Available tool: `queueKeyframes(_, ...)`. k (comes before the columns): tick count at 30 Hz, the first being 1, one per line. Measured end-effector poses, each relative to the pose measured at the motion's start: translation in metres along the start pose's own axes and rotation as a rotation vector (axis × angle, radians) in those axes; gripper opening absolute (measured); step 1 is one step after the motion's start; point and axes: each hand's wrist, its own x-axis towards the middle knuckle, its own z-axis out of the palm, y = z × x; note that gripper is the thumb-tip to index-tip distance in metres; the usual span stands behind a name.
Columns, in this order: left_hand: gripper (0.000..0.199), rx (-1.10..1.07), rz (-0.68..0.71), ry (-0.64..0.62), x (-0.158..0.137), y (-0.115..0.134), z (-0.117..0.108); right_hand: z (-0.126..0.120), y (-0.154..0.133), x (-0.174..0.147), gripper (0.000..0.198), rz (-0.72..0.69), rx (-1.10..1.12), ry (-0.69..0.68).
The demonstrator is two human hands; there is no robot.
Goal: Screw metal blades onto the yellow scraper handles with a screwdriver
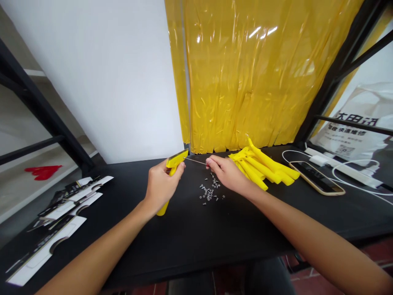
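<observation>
In the head view, reaches in from the lower left with the left forearm [101, 250] and from the lower right with the right forearm [307, 227], angling both up toward the middle of the black tabletop [184, 246]. Curls the left hand [161, 184] closed around the handle of a yellow T-shaped scraper [177, 160], with the thumb up near the head and the handle's end jutting out below the palm. Holds the scraper tilted, with its head above the fist and one end toward the right hand [227, 172]. Pinches a thin screwdriver [196, 161] between thumb and fingers of that right hand, with a bit of red showing at the fingertips. Points the shaft leftward, nearly level, with its tip at the scraper head's right end; cannot tell whether seated in a screw.

Between the wrists, on the tabletop, a scatter of small metal screws [210, 193]. Just beside the right wrist, a heap of yellow handles [270, 162]; farther right, a phone [317, 178] near a white power strip [359, 170]. Well apart at far left, printed cards [64, 241].
</observation>
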Motion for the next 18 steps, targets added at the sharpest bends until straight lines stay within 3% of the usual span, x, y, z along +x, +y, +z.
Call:
queueKeyframes(6,0.022,-0.083,-0.046,-0.008,0.0016,0.0011,-0.0008,0.0020,0.0003,-0.0006,0.019,0.009,0.091,0.008)
queueKeyframes(11,0.022,-0.199,-0.082,-0.051,0.0024,0.0016,-0.0004,-0.0005,-0.0026,-0.0014,0.035,-0.060,-0.015,-0.018)
queueKeyframes(15,0.017,-0.236,-0.084,-0.086,0.0033,0.0025,0.0000,0.0024,-0.0023,-0.0025,0.023,0.035,0.040,0.025)
queueKeyframes(18,0.014,-0.285,-0.102,-0.104,0.0049,0.0038,-0.0011,0.0019,-0.0010,-0.0021,0.020,0.014,0.050,0.027)
